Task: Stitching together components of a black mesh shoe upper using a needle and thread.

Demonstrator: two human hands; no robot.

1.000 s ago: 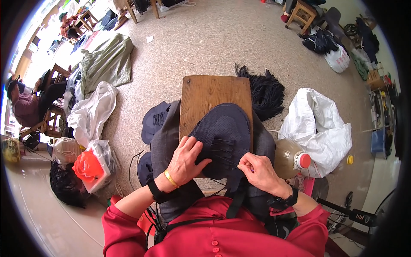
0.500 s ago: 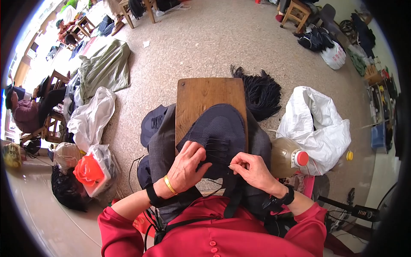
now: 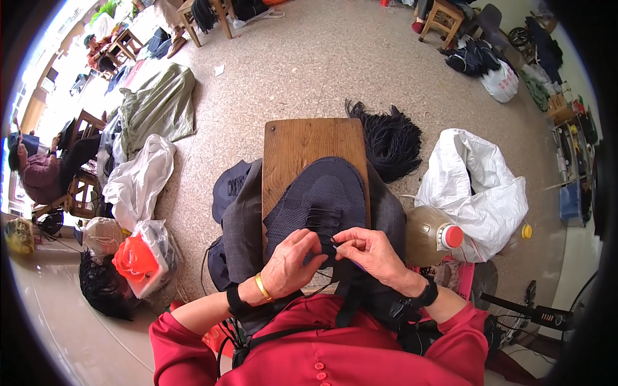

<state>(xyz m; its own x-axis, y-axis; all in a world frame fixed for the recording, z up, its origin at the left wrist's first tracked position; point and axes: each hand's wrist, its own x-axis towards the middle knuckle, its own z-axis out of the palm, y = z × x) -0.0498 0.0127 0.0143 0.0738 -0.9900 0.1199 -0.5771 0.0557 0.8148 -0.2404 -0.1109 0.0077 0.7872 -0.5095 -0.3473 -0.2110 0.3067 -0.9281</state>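
A dark navy mesh shoe upper [image 3: 328, 177] lies on a wooden board [image 3: 302, 138] over my lap, its rounded end pointing away from me. Black lace [image 3: 322, 215] crosses its middle in several rows. With bent fingers and thumb, my left hand [image 3: 293, 260] grips the near left part of the upper. My right hand [image 3: 370, 251] is closed in a pinch at the near right edge, on a dark lace end beside the lowest rows. The fingertips partly hide that end. Something small and purplish shows under the right fingers, too small to name.
A bundle of black laces [image 3: 393, 141] lies beyond the board. Another navy upper [image 3: 228, 190] hangs by my left leg. To the right stand a large red-capped bottle [image 3: 428, 235] and a white sack [image 3: 467, 167]. At left are a red plastic bag [image 3: 135, 257] and a seated person [image 3: 42, 170].
My right hand has moved a little left and up, closer to the lace rows. My left hand has shifted slightly right and down along the upper.
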